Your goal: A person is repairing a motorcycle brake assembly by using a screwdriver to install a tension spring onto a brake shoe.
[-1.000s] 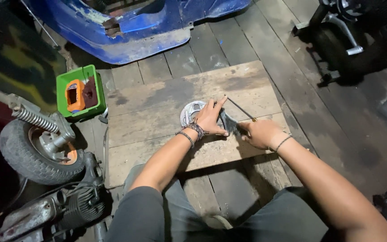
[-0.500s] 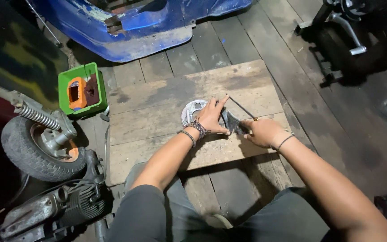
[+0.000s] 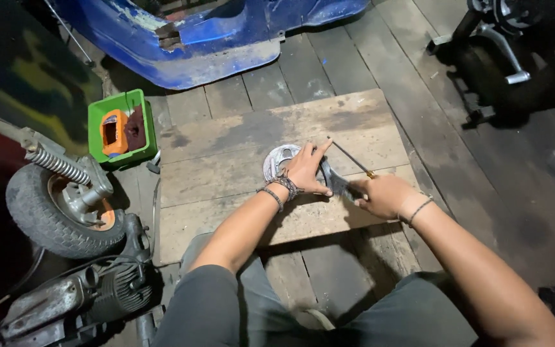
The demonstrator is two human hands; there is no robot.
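Note:
A round grey metal plate with cut-outs [image 3: 279, 160] lies on a worn wooden board [image 3: 239, 148] set on the plank floor. My left hand [image 3: 308, 171] presses flat on the plate, index finger stretched toward a thin metal rod. My right hand [image 3: 380, 195] grips the handle of a screwdriver [image 3: 351, 159] whose shaft slants up-left to the plate's far edge, beside my left fingertip. Much of the plate is hidden under my left hand. Both wrists wear dark bracelets.
A green crate [image 3: 123, 128] with an orange item stands left of the board. A small wheel with a spring shock [image 3: 59, 199] and an engine [image 3: 78, 295] lie at the left. A blue vehicle body [image 3: 226, 38] sits at the top, black machinery [image 3: 515, 51] at the right.
Both hands stay on the plate and tool almost unmoved. The view has shifted slightly, so the crate and wheel sit a little higher and further left.

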